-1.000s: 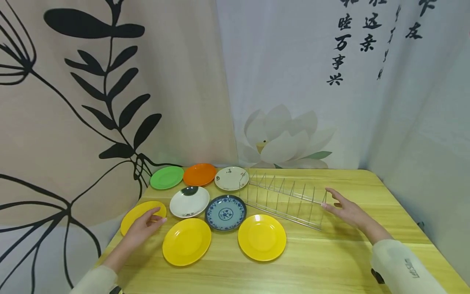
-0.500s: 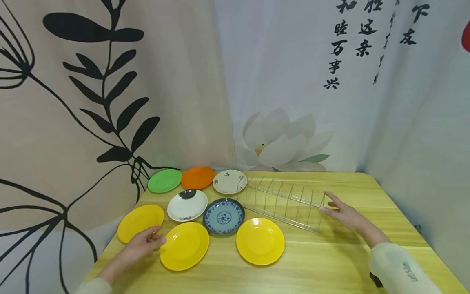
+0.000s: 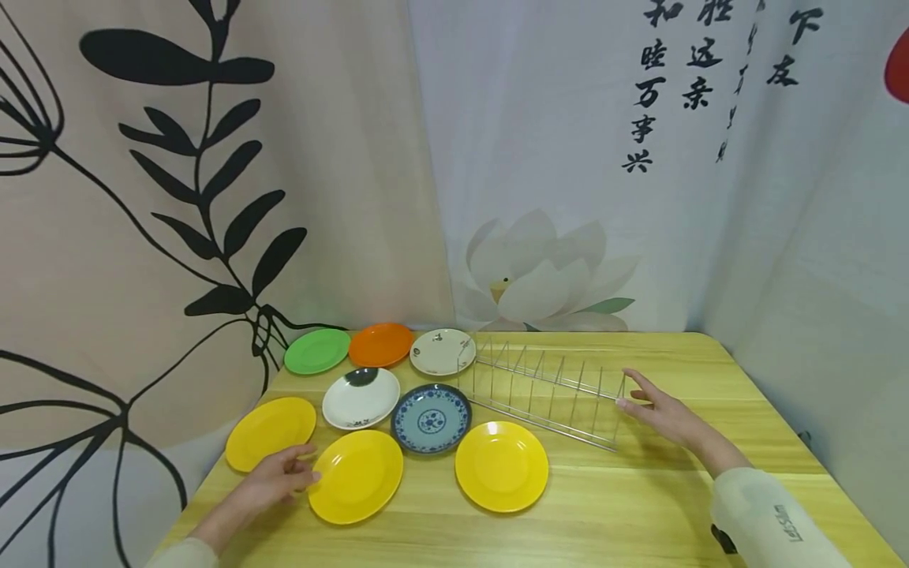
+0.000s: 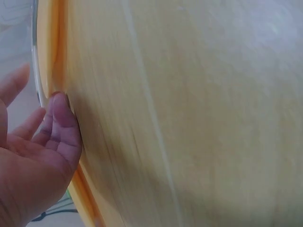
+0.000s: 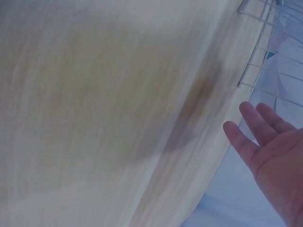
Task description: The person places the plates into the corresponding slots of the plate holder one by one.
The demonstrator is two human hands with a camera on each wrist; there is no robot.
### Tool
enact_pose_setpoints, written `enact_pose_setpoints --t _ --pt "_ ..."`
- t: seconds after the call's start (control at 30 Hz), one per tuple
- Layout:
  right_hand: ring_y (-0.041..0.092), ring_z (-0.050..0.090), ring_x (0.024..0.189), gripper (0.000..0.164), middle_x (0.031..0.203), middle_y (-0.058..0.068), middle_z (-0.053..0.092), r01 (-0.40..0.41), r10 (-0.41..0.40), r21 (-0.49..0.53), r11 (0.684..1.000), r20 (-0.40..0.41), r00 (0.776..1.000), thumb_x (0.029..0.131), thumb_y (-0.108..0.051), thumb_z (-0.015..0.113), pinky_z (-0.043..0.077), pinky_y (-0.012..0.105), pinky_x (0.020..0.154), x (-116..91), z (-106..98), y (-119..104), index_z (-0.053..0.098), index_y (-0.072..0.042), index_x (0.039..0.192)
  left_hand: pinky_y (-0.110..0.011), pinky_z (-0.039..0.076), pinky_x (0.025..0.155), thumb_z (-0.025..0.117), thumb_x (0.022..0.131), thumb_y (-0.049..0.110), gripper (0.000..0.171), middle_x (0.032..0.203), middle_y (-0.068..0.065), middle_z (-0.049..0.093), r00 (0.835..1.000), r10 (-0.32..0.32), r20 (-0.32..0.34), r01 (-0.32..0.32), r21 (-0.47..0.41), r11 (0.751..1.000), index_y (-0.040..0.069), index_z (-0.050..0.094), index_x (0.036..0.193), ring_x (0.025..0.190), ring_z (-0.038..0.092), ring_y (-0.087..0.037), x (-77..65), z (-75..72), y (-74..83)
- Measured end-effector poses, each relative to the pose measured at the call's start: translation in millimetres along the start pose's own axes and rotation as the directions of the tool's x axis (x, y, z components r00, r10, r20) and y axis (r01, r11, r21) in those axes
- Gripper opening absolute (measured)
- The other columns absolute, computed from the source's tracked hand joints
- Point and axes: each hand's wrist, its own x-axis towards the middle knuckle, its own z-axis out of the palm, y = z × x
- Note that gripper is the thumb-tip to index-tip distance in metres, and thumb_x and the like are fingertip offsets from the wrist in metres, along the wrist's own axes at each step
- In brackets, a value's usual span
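Note:
My left hand is at the left rim of the middle yellow plate, a fingertip right at the edge. In the left wrist view that plate shows edge-on above the fingertip, the other fingers apart from it. Another yellow plate lies just behind this hand. My right hand is at the right end of a wire dish rack, fingers spread. The right wrist view has its fingers extended, close beside the rack's wires.
A third yellow plate lies in front of the rack. Behind are a blue patterned plate, a white dish with a black patch, a green plate, an orange plate and a white patterned plate. Curtains surround the wooden table.
My left hand has moved from over the left yellow plate, toward me and slightly right, to the middle yellow plate's rim. My right hand stays at the rack's end. The head view has shifted slightly.

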Motion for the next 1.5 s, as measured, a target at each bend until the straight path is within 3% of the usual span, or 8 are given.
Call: enact_pose_setpoints --t 0.33,0.53,0.83,1.2,1.3,1.5 --pt "0.056 0.040 0.129 0.079 0.149 0.037 0.031 -0.003 0.003 0.005 1.000 0.003 1.000 0.103 -0.048 0.047 0.040 0.070 0.096 0 0 -1 0.002 -0.018 0.161 -0.033 0.049 0.060 0.077 0.086 0.010 0.063 0.099 -0.010 0.058 1.000 0.021 -0.003 -0.021 -0.017 1.000 -0.008 0.048 0.139 0.082 0.052 -0.021 -0.4 5.0 2.2" --pt "0.057 0.039 0.130 0.080 0.149 0.038 0.031 -0.007 0.006 0.005 1.000 0.005 1.000 0.103 -0.050 0.046 0.039 0.071 0.096 -1 0 -2 0.001 -0.018 0.161 -0.033 0.057 0.066 0.073 0.087 0.001 0.061 0.097 -0.012 0.050 0.998 0.046 0.038 -0.041 -0.144 0.989 -0.012 0.045 0.139 0.084 0.052 -0.021 -0.1 6.7 0.6" --pt "0.057 0.037 0.131 0.080 0.149 0.037 0.030 0.003 -0.003 0.015 1.000 0.004 1.000 0.102 -0.051 0.045 0.041 0.069 0.095 -1 0 0 0.002 -0.018 0.161 -0.039 0.059 0.078 0.065 0.089 -0.004 0.062 0.107 -0.017 0.048 0.994 0.077 0.083 -0.048 -0.306 0.951 -0.016 0.037 0.143 0.089 0.059 -0.022 -4.3 0.4 4.6" --pt "0.056 0.038 0.130 0.080 0.149 0.037 0.032 -0.002 0.002 -0.006 1.000 -0.004 1.000 0.102 -0.052 0.046 0.042 0.069 0.095 0 -1 0 0.003 -0.019 0.161 -0.041 0.058 0.085 0.065 0.092 0.001 0.068 0.127 -0.020 0.060 0.972 0.124 0.198 -0.040 -0.383 0.923 -0.018 0.027 0.145 0.100 0.066 -0.023 -5.8 -10.3 4.2" --pt "0.056 0.039 0.130 0.079 0.149 0.036 0.032 -0.003 0.003 -0.010 1.000 -0.005 1.000 0.102 -0.052 0.045 0.042 0.069 0.095 0 -1 1 0.003 -0.019 0.161 -0.041 0.058 0.084 0.065 0.092 0.001 0.070 0.129 -0.019 0.060 0.973 0.122 0.197 -0.035 -0.393 0.919 -0.017 0.025 0.146 0.100 0.067 -0.023 -6.7 -11.4 6.7" --pt "0.056 0.039 0.130 0.079 0.149 0.036 0.032 -0.003 0.003 -0.009 1.000 -0.004 1.000 0.102 -0.052 0.045 0.041 0.069 0.095 1 -1 2 0.002 -0.020 0.161 -0.038 0.058 0.082 0.066 0.092 0.002 0.076 0.117 -0.007 0.064 0.983 0.107 0.149 -0.035 -0.420 0.907 -0.013 0.021 0.150 0.096 0.068 -0.021 -8.7 -19.6 18.3"
